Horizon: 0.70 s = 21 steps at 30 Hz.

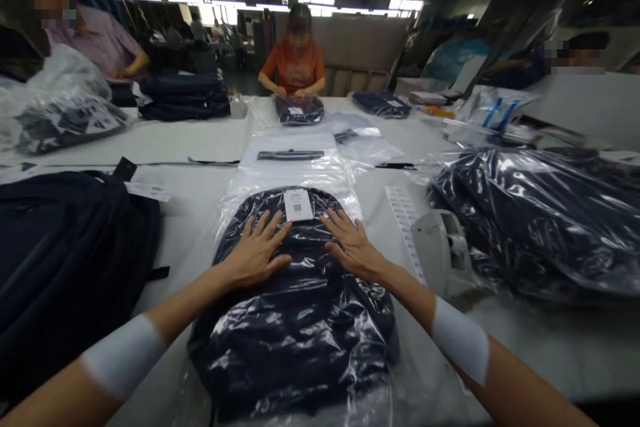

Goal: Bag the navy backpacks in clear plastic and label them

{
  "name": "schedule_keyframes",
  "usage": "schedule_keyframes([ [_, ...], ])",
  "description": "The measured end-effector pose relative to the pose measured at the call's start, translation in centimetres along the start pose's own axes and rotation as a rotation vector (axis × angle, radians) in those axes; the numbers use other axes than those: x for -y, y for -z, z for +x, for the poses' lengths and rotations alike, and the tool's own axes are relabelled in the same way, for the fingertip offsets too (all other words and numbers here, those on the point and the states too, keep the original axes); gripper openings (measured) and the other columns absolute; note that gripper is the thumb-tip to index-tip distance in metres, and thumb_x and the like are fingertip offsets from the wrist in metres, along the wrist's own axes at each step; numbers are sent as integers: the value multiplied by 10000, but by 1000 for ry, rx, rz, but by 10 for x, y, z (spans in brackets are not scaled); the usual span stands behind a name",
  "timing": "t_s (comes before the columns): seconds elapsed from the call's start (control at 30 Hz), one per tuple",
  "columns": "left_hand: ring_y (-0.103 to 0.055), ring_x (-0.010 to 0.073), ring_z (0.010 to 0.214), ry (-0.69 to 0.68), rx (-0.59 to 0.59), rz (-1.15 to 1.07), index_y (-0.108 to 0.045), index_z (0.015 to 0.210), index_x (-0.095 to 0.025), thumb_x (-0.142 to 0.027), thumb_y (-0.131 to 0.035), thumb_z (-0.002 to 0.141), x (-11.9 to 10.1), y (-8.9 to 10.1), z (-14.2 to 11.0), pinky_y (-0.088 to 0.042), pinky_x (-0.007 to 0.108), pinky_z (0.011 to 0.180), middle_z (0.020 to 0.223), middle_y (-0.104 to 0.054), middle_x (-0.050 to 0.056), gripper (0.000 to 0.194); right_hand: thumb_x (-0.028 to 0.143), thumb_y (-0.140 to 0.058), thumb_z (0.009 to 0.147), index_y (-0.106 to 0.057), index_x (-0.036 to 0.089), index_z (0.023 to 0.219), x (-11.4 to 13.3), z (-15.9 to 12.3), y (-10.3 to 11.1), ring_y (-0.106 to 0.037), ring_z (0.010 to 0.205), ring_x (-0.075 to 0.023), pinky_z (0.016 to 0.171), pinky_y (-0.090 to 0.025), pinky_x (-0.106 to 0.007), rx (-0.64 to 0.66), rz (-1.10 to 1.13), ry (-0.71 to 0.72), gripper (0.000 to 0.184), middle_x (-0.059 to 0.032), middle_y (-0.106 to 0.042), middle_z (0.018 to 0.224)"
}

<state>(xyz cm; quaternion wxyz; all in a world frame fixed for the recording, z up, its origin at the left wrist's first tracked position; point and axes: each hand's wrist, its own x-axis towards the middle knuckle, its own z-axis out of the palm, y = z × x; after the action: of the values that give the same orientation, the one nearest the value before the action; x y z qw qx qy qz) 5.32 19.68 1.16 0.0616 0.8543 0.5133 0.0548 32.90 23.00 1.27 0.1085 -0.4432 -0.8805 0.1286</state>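
Basically, in the head view, a dark navy fabric backpack in clear glossy plastic [300,340] lies flat on a white-covered worktable [187,214], right in front of the person. Left hand [257,250] palm down on its upper left part, fingers spread; right hand [354,247] likewise on the upper right, fingers spread, neither pinching anything. White rectangular paper tag with a printed code [298,206] sits at the backpack's top, between and just beyond the hands. Unwrapped dark navy fabric backpack [75,254] at left, near the left forearm. To the right: white strip-shaped sheet of printed labels [401,224], a pale plastic device [440,247], then a pile of dark plastic-wrapped bags [540,220]. Across the table, a co-worker in an orange top [300,64] has both hands at a smaller-looking dark plastic-wrapped bundle [299,111].
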Motion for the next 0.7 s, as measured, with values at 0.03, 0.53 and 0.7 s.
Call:
schedule_keyframes([
  [0.03,4,366,1423,-104,-1,4,-116,1481,-303,-598,-351,909,-18,1,-32,-18,613,1103,1578,-34,58,685,539,-299,954,-160,288,1488,10,-33,1,-89,1429,-320,1091,-106,-632,-7,-8,68,606,-54,-109,1575],
  [0.53,-266,263,1390,-350,-50,64,-175,1479,-214,-546,-454,892,-104,-36,-210,-65,443,1163,1514,-297,93,730,319,-566,881,-448,201,1367,37,-243,-33,-371,1337,-286,1087,-278,-541,-160,-210,354,514,-157,-408,1451],
  [0.7,-222,252,1406,-310,-78,131,-181,1477,-160,-603,-428,878,-121,-67,-206,-113,396,1161,1528,-255,102,785,113,-432,907,-614,195,1144,44,-237,-48,-498,1217,-236,1013,-415,-463,-210,-261,413,310,-130,-554,1320],
])
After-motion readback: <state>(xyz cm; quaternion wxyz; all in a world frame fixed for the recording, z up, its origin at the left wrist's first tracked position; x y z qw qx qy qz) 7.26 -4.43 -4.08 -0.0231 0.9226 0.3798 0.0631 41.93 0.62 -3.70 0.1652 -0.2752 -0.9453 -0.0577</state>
